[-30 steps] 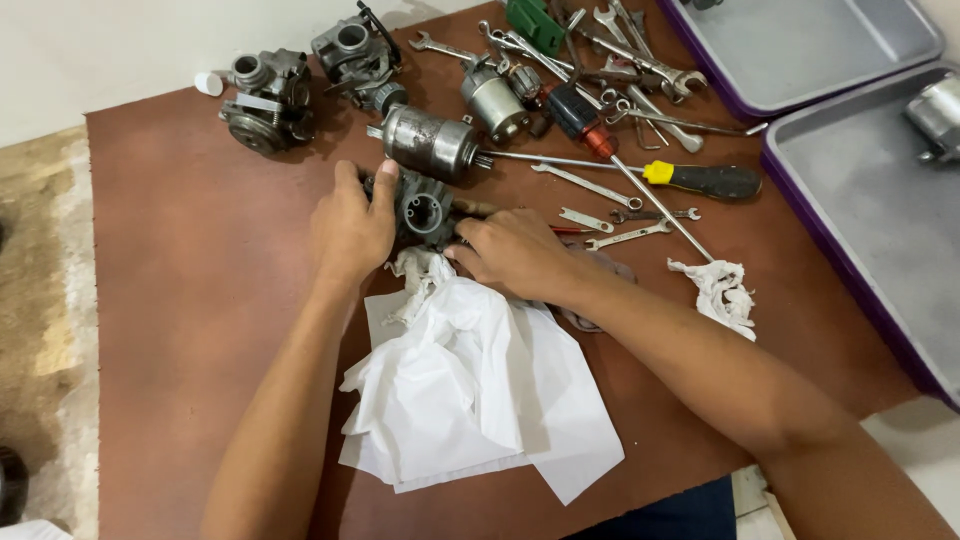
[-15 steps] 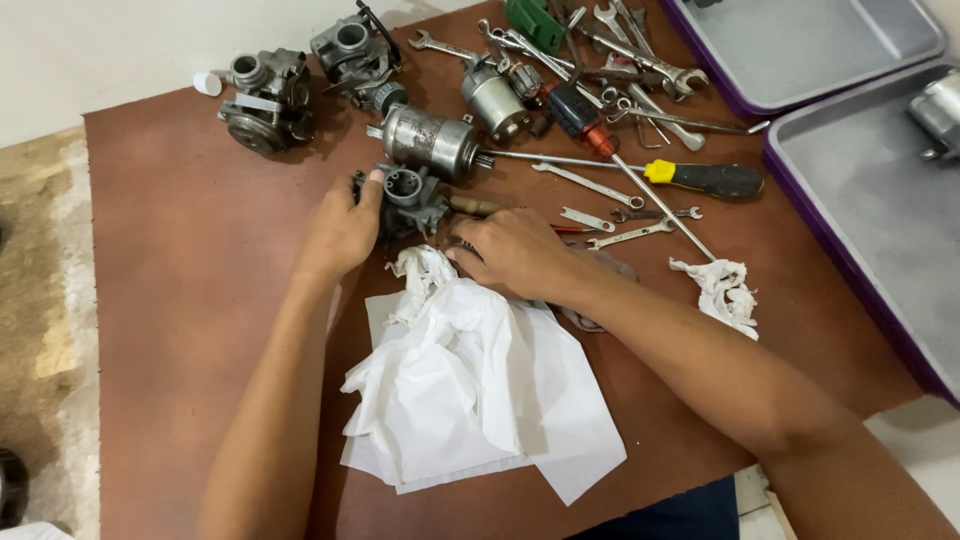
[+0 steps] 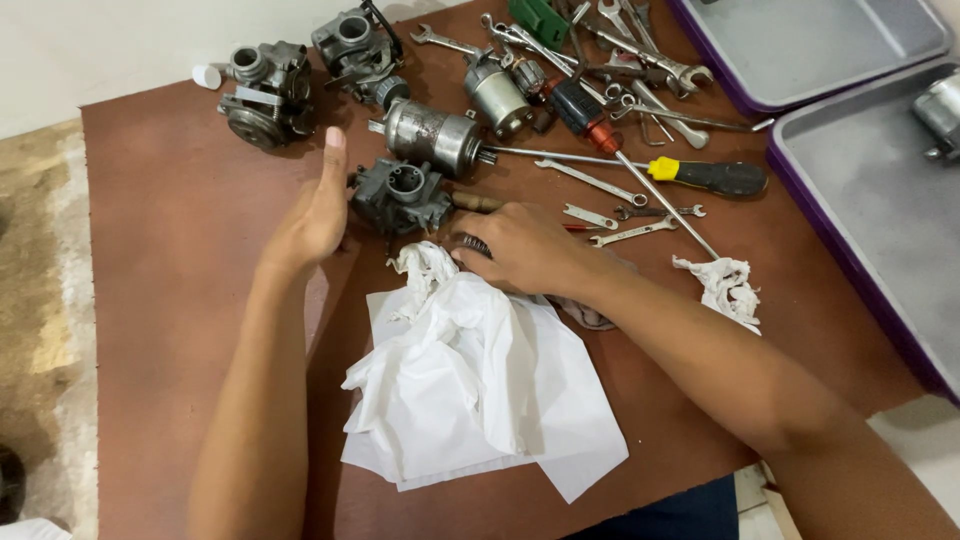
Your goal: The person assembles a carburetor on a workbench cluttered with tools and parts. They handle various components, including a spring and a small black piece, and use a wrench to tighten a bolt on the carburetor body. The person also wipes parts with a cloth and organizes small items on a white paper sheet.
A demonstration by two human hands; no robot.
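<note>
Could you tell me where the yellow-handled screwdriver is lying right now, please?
In the head view the yellow-handled screwdriver lies on the table's far right part, beside the purple tray, above the small wrenches.

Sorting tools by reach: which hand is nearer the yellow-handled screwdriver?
Right. The right hand lies just left of the yellow-handled screwdriver; the left hand is farther left, beyond the carburetor.

A repair workshop — wrenches, screwdrivers and engine parts strewn across a table.

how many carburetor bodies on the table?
3: one by the left hand at table centre, one at the far left edge, one at the far top. Tool pile may hide more.
</note>
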